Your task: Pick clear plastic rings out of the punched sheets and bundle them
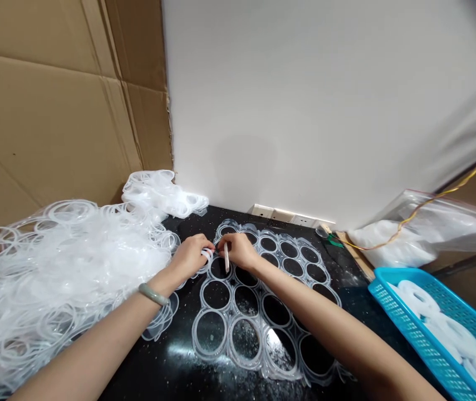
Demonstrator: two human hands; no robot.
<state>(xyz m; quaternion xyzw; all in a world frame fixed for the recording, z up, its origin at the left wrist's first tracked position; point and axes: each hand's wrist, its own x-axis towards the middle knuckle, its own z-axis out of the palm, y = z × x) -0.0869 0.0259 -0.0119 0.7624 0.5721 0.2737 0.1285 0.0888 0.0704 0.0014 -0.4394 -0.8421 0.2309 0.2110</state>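
A clear plastic sheet of joined rings [263, 312] lies flat on the black table [171, 373]. My left hand [191, 253] is closed, pinching a small stack of white rings [206, 254] at the sheet's far left corner. My right hand [240, 249] is closed beside it and grips one white ring [226, 258] edge-on, just above a hole in the sheet. The two hands almost touch. A pale green bangle [153, 293] sits on my left wrist.
A big heap of clear ring-sheet scrap [54, 267] covers the left side against cardboard [54, 111]. A blue basket [433, 345] with white rings stands at the right. Behind it lies a clear bag [425, 234] of white pieces, a yellow wire [442, 195] and wall sockets [288, 216].
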